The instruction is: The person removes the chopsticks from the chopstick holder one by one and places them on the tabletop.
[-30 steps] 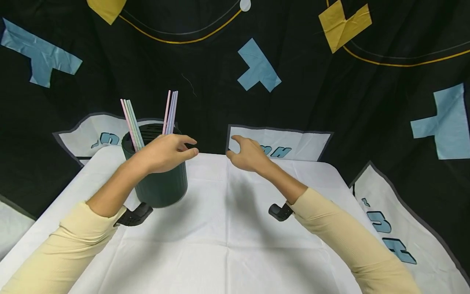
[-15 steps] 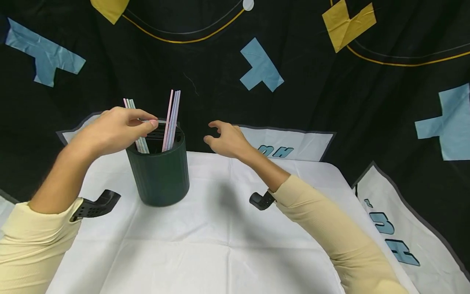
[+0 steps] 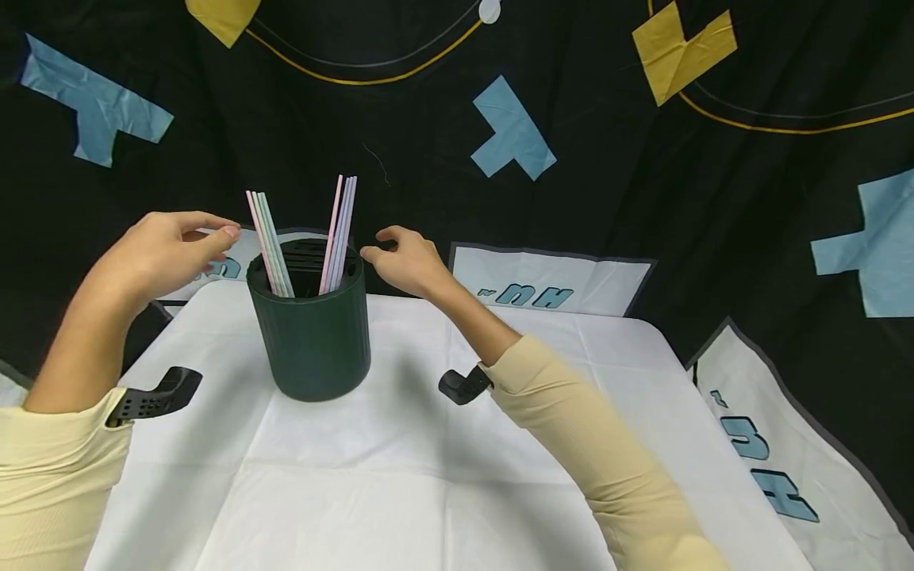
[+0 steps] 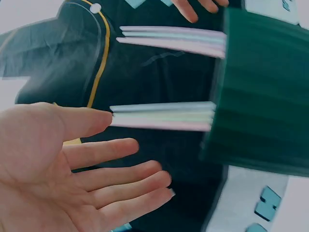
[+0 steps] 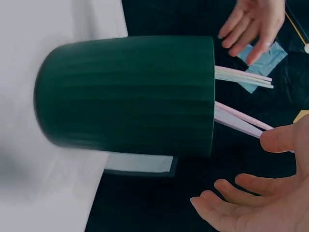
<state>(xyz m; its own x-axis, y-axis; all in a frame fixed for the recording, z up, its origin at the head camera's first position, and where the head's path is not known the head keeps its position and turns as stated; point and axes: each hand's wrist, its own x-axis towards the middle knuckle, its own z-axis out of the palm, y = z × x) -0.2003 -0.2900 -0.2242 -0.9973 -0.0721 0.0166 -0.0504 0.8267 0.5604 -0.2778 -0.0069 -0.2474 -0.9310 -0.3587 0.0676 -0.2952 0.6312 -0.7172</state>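
A dark green ribbed bin (image 3: 314, 349) stands upright on the white-covered table. Two bundles of pastel straws stick up from it: pink and green straws (image 3: 270, 246) on the left, pink and lilac straws (image 3: 339, 234) on the right. Left of the bin, my left hand (image 3: 166, 250) hovers at rim height with its fingers loosely extended, holding nothing. My right hand (image 3: 407, 260) is close to the bin's right rim, thumb and fingers apart and nothing between them. In the right wrist view, the thumb (image 5: 280, 139) overlaps the ends of the lilac straws.
White cloth (image 3: 357, 492) with fold creases covers the table. Behind it hangs a black backdrop (image 3: 428, 159) with blue and yellow patches. A black wrist mount (image 3: 160, 394) juts from the left sleeve, another mount (image 3: 464, 385) from the right.
My left hand has moved left, from in front of the bin to beside it. My right hand has moved left toward the bin's right rim. The bin and straws stay in place.
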